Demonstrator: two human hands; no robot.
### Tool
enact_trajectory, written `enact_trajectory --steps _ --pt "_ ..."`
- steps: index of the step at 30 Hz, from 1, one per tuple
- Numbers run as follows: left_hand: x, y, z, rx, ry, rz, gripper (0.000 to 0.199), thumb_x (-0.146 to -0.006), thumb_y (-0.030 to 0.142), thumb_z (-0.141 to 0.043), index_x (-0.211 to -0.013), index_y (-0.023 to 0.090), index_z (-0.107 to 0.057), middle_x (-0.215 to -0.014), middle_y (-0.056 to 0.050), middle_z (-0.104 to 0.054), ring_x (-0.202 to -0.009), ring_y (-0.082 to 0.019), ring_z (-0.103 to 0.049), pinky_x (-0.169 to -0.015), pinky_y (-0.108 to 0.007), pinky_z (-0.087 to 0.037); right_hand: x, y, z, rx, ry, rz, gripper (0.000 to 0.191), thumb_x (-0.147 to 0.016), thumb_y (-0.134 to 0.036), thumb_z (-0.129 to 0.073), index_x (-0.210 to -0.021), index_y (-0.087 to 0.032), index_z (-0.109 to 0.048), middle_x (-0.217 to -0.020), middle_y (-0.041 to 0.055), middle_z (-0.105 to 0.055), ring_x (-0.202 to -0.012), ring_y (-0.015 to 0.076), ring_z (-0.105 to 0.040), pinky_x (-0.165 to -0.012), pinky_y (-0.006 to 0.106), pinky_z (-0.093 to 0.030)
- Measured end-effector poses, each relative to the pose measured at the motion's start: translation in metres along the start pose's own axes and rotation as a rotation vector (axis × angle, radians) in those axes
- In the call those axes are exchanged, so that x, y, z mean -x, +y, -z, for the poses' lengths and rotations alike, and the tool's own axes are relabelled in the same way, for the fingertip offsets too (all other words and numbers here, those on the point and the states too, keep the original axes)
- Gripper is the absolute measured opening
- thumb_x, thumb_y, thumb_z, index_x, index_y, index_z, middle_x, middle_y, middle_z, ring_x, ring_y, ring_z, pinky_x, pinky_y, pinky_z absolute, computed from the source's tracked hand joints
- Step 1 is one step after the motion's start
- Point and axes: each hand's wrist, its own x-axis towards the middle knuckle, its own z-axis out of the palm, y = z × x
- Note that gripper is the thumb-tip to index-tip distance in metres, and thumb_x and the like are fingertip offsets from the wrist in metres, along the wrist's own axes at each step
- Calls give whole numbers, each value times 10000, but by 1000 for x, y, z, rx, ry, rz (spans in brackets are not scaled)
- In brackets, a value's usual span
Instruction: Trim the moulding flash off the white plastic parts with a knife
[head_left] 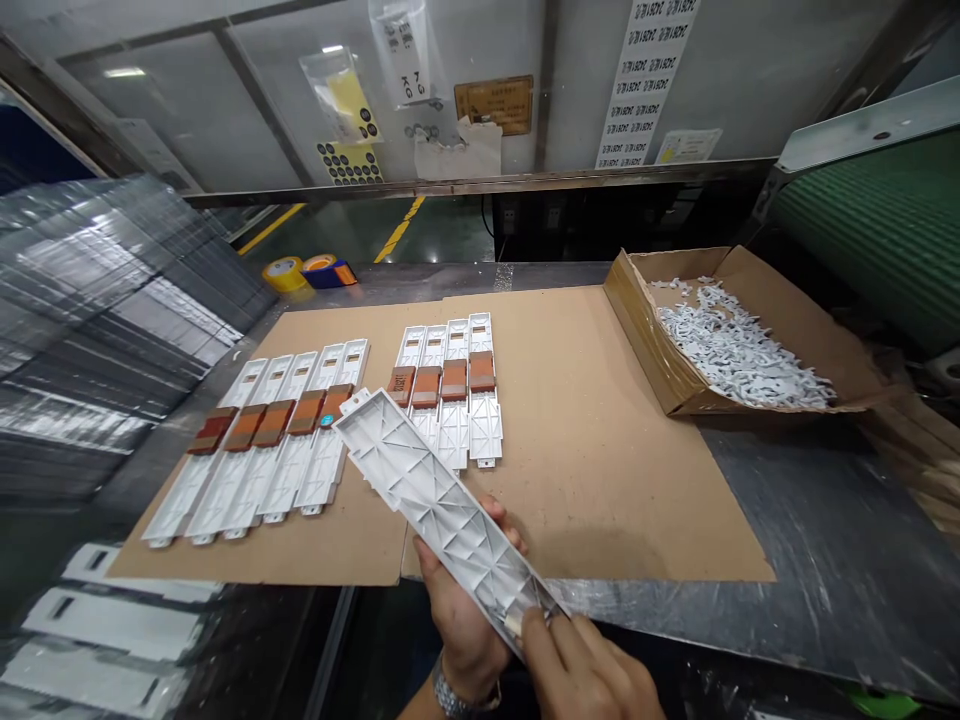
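Left hand [465, 610] closed around the white ribbed panel [450, 520], thumb on one side, fingers on the other; right hand [585, 665] at the panel's near end, fingertips pressed on a small pale piece [514, 624] there; panel held up over the near edge of the cardboard sheet [592, 430], ribbed face up; long axis diagonal, tabbed end pointing far-left, other end near-right; beyond it, two rows of similar panels with brown blocks [454, 380] across them, long axes running near to far; open carton [660, 350] of small white parts [742, 350] far right.
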Motion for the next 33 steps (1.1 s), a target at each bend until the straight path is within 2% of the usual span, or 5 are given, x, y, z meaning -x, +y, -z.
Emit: enact_trajectory --steps 7,12,16,21,33 --pt "3 1 -1 -5 -3 -58 488 -575 592 -712 -827 175 -689 -776 -45 -646 -605 -155 -569 -559 -259 -490 2 -7 -6 19 102 -78 221 -896 -82 -372 -925 -139 -584 -604 -6 -536 -535 113 -527 -534 242 -343" --pt "3 -2 0 -4 5 -91 477 -595 595 -700 -828 179 -685 -782 -47 -642 -604 -150 -564 -562 -253 -485 4 -8 -5 60 80 -49 184 -885 -91 -406 -885 -149 -581 -576 -20 -496 -509 111 -496 -522 254 -316" --pt "4 -2 1 8 56 -55 537 -524 617 -731 -816 169 -687 -769 -53 -633 -598 -157 -555 -568 -271 -482 4 -6 -4 5 48 -17 204 -886 -78 -381 -871 -151 -571 -579 -20 -490 -507 118 -489 -523 263 -312" --pt "6 0 0 11 95 -65 562 -478 609 -756 -842 188 -677 -770 -49 -625 -605 -165 -547 -592 -293 -480 4 -9 -3 26 61 -100 203 -891 -81 -379 -910 -147 -570 -599 -11 -513 -533 129 -503 -546 271 -314" --pt "6 1 5 -39 -14 -121 511 -604 629 -671 -860 187 -668 -803 -35 -621 -630 -148 -544 -588 -256 -476 1 -7 -4 -22 54 -14 208 -877 -67 -371 -905 -146 -561 -590 -8 -506 -522 134 -486 -524 268 -305"
